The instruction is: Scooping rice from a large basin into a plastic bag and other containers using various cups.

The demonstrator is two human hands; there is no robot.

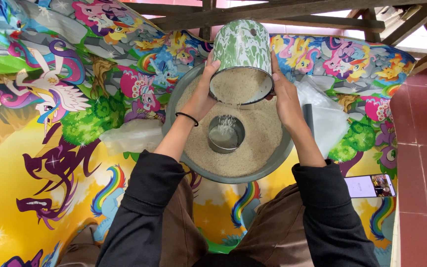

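Both my hands grip a green-and-white marbled enamel pot [240, 47], tipped toward me so its mouth shows rice inside. My left hand [201, 96] holds its left side and my right hand [282, 94] its right side. Rice grains fall from the pot's lip into a small metal can [226, 133]. That can stands upright in a wide grey basin [184, 163] filled with rice. A black band circles my left wrist.
The basin rests on a colourful cartoon-pony mat [50, 148]. Clear plastic bags [329, 121] lie on both sides of the basin. A smartphone [370, 186] lies at the mat's right edge beside red floor tiles [423, 148]. Wooden beams [282, 17] cross above.
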